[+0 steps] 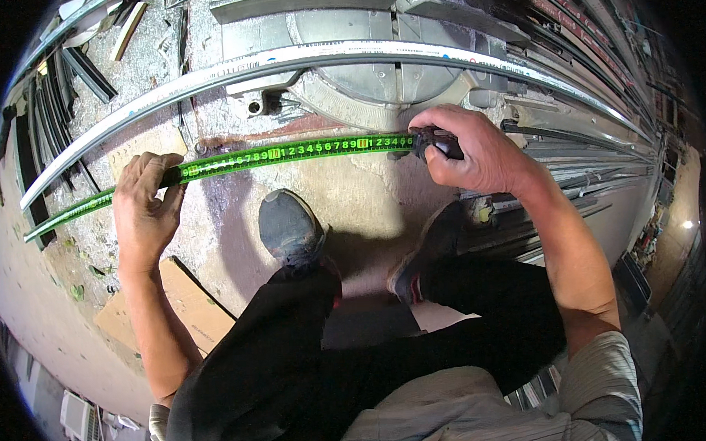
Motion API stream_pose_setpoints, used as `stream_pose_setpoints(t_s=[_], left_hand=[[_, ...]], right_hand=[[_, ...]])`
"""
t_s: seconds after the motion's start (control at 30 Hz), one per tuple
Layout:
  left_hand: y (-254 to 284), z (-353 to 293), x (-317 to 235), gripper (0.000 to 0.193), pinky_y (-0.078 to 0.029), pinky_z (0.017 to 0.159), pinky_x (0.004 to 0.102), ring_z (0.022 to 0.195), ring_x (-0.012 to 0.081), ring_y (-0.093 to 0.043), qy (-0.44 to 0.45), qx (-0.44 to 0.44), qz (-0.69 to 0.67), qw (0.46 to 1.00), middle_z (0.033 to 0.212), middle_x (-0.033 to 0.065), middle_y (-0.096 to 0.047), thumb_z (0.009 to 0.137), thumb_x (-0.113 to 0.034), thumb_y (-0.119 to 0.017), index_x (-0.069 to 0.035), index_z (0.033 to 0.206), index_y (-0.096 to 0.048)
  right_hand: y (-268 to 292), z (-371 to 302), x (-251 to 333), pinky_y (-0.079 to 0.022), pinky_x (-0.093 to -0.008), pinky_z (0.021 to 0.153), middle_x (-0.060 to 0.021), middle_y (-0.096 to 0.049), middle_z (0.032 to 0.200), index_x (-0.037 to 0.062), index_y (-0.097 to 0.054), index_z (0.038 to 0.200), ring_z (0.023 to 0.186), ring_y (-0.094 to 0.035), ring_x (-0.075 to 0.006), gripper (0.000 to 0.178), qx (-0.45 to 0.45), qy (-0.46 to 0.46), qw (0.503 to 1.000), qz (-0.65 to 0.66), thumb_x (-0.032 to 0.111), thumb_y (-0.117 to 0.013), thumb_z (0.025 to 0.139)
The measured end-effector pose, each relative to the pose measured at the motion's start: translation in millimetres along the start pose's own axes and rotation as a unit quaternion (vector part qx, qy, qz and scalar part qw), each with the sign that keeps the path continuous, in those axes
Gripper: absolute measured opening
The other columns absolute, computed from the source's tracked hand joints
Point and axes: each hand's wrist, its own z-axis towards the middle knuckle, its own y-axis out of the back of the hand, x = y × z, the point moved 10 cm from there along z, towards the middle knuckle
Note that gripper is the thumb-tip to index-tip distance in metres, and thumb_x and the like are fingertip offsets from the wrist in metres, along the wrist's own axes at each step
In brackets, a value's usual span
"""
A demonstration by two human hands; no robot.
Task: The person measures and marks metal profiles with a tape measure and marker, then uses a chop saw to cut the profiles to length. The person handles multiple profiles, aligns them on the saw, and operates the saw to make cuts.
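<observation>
Both hands are closed on the tape measure: the left hand [141,200] pinches its green blade [244,157] between thumb and fingers, the right hand [480,153] curls round its dark case [443,144], and the blade spans the near side of the long silver bar [338,52], running on to near that bar's left end. Drawing out a length seems the step in hand; next probably calls for bringing the blade, kept taut, alongside the bar.
</observation>
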Motion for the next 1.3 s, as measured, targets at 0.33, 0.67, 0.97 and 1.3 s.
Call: stream_pose_setpoints(t_s=[0.33,0.67,0.97,1.3], left_hand=[[26,6,30,0.04,-0.055,0.086,0.0464,0.1,0.037,-0.067,0.013,-0.075,0.033,0.997,0.104,0.0145,-0.069,0.072,0.003,-0.082,-0.006,0.11,-0.073],[44,35,30,0.035,-0.053,0.087,0.0438,0.1,0.031,-0.063,-0.034,-0.116,0.045,0.992,0.103,0.0084,-0.064,0.079,-0.012,-0.083,-0.011,0.111,-0.07],[35,52,44,0.031,-0.053,0.096,0.0447,0.111,0.0331,-0.064,-0.056,-0.129,0.021,0.99,0.117,0.0096,-0.069,0.084,-0.015,-0.081,-0.008,0.113,-0.072],[27,59,53,0.034,-0.054,0.099,0.044,0.112,0.0341,-0.064,-0.043,-0.113,0.043,0.992,0.12,0.0101,-0.069,0.085,-0.019,-0.082,-0.008,0.115,-0.072]], right_hand=[[32,19,9,-0.055,-0.0416,0.084,-0.0122,-0.071,0.101,0.004,-0.071,0.121,0.092,-0.068,-0.0253,0.036,-0.085,0.038,0.995,-0.043,0.021,-0.08,0.09],[56,39,-7,-0.051,-0.035,0.091,-0.0137,-0.065,0.103,-0.0037,-0.066,0.119,0.094,-0.062,-0.0228,0.032,-0.156,0.005,0.987,-0.028,0.004,-0.064,0.088],[62,56,-22,-0.049,-0.0336,0.095,-0.0143,-0.069,0.106,-0.0057,-0.067,0.119,0.098,-0.064,-0.0221,0.031,-0.147,0.011,0.989,-0.034,0.005,-0.063,0.091],[65,70,-15,-0.051,-0.0348,0.095,-0.0156,-0.07,0.107,-0.0065,-0.068,0.119,0.099,-0.066,-0.023,0.03,-0.155,0.017,0.987,-0.028,0.006,-0.065,0.091]])
